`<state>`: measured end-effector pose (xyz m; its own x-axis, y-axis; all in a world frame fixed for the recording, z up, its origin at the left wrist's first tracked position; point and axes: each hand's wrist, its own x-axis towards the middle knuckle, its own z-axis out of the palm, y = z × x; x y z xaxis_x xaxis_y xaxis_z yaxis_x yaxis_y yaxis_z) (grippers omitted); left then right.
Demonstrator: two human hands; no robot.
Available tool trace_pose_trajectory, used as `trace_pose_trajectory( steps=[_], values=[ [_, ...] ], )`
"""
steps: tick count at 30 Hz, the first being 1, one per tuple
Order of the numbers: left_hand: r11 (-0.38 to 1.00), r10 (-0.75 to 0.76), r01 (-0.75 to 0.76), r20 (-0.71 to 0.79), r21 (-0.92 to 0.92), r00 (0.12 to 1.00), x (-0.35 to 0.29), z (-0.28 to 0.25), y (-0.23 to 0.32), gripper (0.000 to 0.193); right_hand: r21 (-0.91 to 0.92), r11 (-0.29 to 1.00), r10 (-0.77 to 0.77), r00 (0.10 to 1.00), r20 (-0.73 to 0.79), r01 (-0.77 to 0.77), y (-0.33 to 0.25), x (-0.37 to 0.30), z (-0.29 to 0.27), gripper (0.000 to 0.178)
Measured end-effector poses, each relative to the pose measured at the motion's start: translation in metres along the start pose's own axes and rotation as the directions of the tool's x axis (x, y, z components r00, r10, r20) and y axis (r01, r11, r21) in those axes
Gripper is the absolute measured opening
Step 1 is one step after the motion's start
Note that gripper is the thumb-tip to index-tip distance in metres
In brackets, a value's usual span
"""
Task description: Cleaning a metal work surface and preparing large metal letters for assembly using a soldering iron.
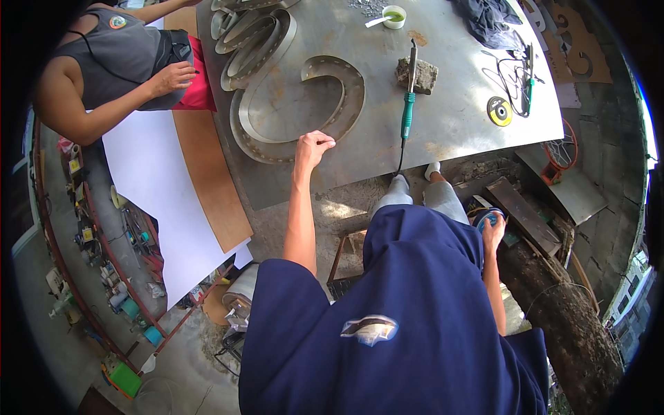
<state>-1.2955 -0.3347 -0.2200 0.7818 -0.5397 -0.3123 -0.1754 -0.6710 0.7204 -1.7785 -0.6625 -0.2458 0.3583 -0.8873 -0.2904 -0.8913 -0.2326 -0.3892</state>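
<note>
My left hand point(315, 146) is over the near edge of a curved metal channel point(351, 88) that lies on the metal table. Its thumb and fingers are pinched together; whatever is between them is too small to make out. Low at my right side, my right hand point(493, 234) grips a round blue spool-like thing point(487, 220), partly covered by the fingers. A soldering iron with a green handle point(407, 114) rests its metal shaft against a rough stone block point(423, 76), and its cord drops over the table's near edge.
More bent metal strips point(259, 52) stand at the far left, beside a co-worker's hand point(173, 78). A white cup of green liquid point(394, 18) is at the back. Right of the stone are a cutting disc point(499, 111), a second green-handled iron point(530, 90) and dark cloth point(487, 24).
</note>
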Motion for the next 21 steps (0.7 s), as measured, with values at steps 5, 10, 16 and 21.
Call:
trace_pose_trajectory(
  steps=[5,10,16,21],
  values=[
    [0.998,0.068,-0.067,-0.022,0.014,0.997,-0.008,0.005,0.0,0.016,0.002,0.999,0.041,0.999,0.019,-0.041,0.0,0.002,0.002,0.036],
    [0.946,0.282,-0.237,-0.199,0.222,0.939,-0.017,0.024,-0.003,0.011,0.037,0.998,-0.053,0.999,-0.008,0.054,-0.006,0.005,0.004,0.031],
    [0.93,0.31,-0.222,-0.303,0.292,0.901,-0.021,0.035,0.0,0.007,0.047,0.999,-0.026,0.999,-0.036,0.027,-0.022,0.006,-0.004,0.024],
    [0.978,0.169,-0.207,-0.486,-0.025,0.857,-0.02,0.025,0.007,0.01,0.058,0.997,-0.055,0.998,-0.043,0.057,-0.021,0.007,-0.003,0.024]
  ],
)
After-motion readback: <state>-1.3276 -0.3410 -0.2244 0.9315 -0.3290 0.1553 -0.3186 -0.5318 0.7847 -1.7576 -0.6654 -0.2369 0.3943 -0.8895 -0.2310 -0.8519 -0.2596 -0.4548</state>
